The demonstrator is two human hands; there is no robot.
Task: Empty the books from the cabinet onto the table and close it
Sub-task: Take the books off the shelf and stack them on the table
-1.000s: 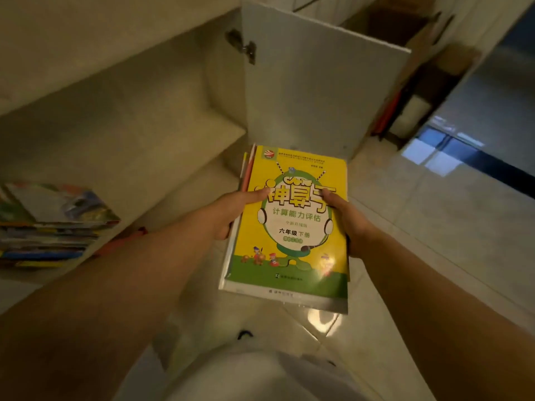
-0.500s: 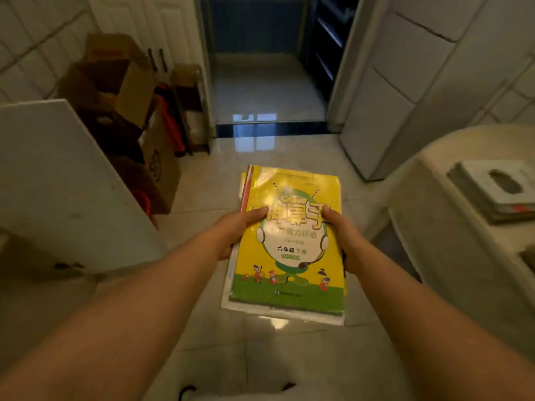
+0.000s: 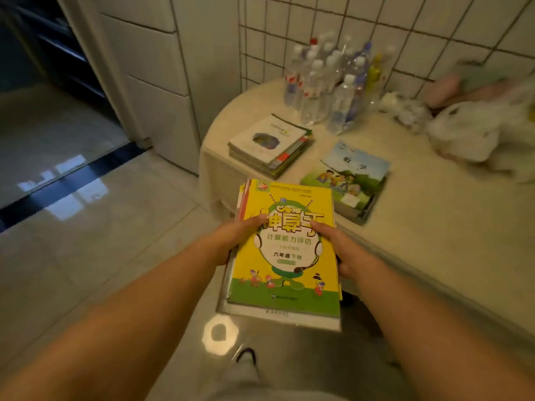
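I hold a stack of books (image 3: 286, 273), topped by a yellow and green workbook, level in front of me over the floor, just short of the table's edge. My left hand (image 3: 231, 241) grips the stack's left side and my right hand (image 3: 338, 250) grips its right side, thumbs on the cover. On the round cream table (image 3: 434, 227) lie two piles: a stack with a white cover (image 3: 269, 144) near the left rim and a stack topped by a blue and green book (image 3: 351, 180) beside it. The cabinet is out of view.
Several clear plastic water bottles (image 3: 327, 82) stand at the back of the table against the tiled wall. A white plastic bag (image 3: 474, 131) and pink cloth lie at the right. A doorway with a dark threshold (image 3: 66, 180) opens at the left; glossy floor tiles lie below.
My view has swung right, from the open cabinet past the doorway to the table. The stack stays held in both hands and is now close to the table's edge.
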